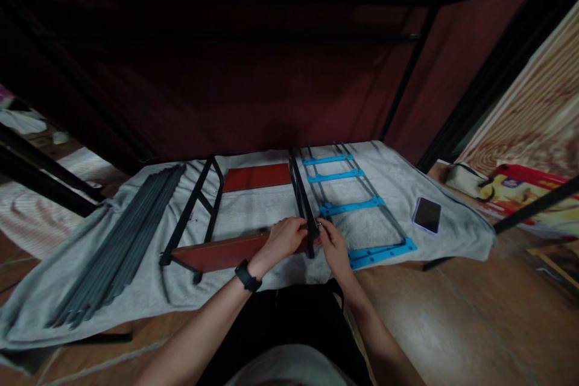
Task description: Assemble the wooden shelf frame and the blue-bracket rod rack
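Both hands (307,240) grip the black frame (302,202) against the red board (226,252)

Matt black metal frame (304,205) betw. both hands; red-brown board (226,251) at left hand (283,240) looks smooth, satin wood finish. Under hands: grey cloth (253,208), soft, matt. Right of right hand (333,245): blue plastic brackets (380,253), phone (427,215) w/ glossy screen.

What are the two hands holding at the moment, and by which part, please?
Both the left hand and the right hand grip the black metal frame at its near end, where it meets the reddish-brown board.
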A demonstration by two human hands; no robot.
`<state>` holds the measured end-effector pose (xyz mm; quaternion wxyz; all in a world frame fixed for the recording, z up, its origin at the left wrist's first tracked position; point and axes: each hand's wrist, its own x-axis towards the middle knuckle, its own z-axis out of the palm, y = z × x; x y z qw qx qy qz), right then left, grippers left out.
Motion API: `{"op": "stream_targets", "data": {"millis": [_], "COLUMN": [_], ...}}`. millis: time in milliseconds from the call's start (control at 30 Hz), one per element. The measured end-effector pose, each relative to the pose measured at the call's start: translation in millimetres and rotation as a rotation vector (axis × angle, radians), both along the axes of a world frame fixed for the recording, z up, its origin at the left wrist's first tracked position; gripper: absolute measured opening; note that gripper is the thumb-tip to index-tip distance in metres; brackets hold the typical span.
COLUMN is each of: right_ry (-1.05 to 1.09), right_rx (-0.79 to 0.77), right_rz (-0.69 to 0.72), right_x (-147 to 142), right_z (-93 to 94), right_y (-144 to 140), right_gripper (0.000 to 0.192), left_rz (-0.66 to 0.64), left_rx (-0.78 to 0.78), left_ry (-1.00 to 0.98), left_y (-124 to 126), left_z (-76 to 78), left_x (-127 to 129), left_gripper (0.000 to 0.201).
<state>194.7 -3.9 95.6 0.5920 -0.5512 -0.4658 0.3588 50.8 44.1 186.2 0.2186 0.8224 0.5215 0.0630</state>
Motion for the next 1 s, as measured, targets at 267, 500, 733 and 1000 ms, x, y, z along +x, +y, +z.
{"op": "stream_targets", "data": {"millis": [267, 500, 733, 1000], "right_ry": [-0.18, -0.277, -0.114, -0.454], "right_rx": [0.032, -0.005, 0.014, 0.084], "right_rz": [0.068, 0.069, 0.065, -0.104], "right_x": [14.8, 15.6, 8.5, 3.7], "right_z": [1.2, 3.4, 1.0, -2.8], "right_y": [9.6, 12.9, 11.8, 19.5], "right_gripper": [0.03, 0.041, 0.037, 0.045], "left_rz": [-0.032, -0.06, -0.068, -0.015], "left_rx": [-0.053, -0.044, -0.006, 0.029], "left_ry": [-0.059, -0.077, -0.022, 0.017], "left_y": [6.3, 9.4, 5.9, 1.7], "left_z": [3.5, -0.9, -0.4, -4.7], "left_x": [-3.3, -5.1, -4.6, -0.8], "left_gripper": [0.028, 0.027, 0.029, 0.027]}}
